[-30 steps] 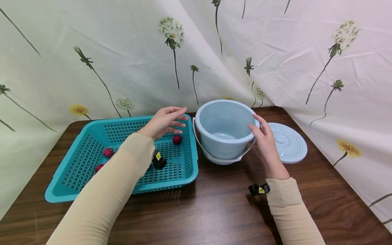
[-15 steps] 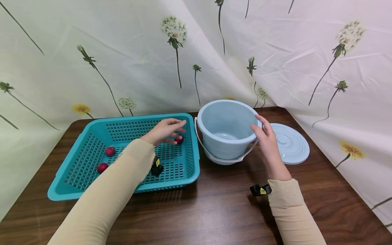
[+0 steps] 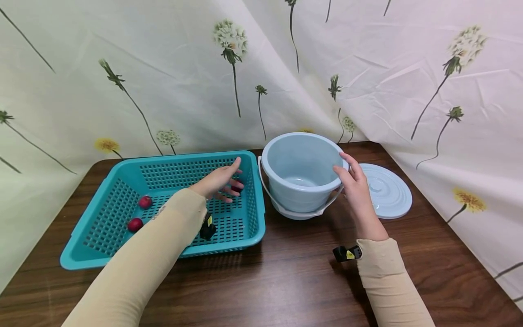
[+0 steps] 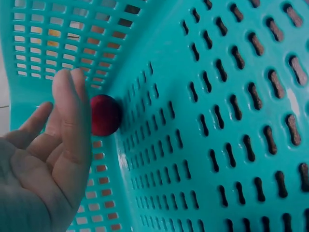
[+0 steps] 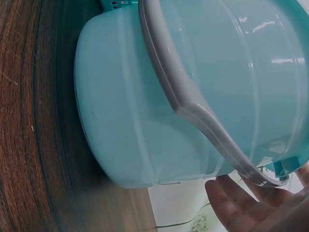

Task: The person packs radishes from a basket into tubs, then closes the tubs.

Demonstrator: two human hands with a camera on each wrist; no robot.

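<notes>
My left hand (image 3: 218, 181) is lowered into the turquoise perforated basket (image 3: 261, 222), fingers extended and spread, thumb raised. Close by its fingers, in the basket's far right corner, lies a small round dark red thing (image 4: 105, 115), partly hidden behind them in the head view. Two more round red things lie in the left part of the basket, one farther back (image 3: 145, 202) and one nearer (image 3: 135, 224). My right hand (image 3: 357, 193) grips the right side of the rim of a light blue bucket (image 3: 298, 197), which stands upright. Its pale handle (image 5: 178, 92) hangs down across the front.
Behind the bucket's right side, a round light blue lid (image 3: 386, 190) lies on the dark wooden table (image 3: 286, 281). A white sheet (image 3: 171, 81) with dandelion prints hangs along the back and right. The basket stands just left of the bucket.
My left hand has moved down into the basket towards the red thing in the corner, its fingers spreading. My right hand has stayed on the bucket's rim.
</notes>
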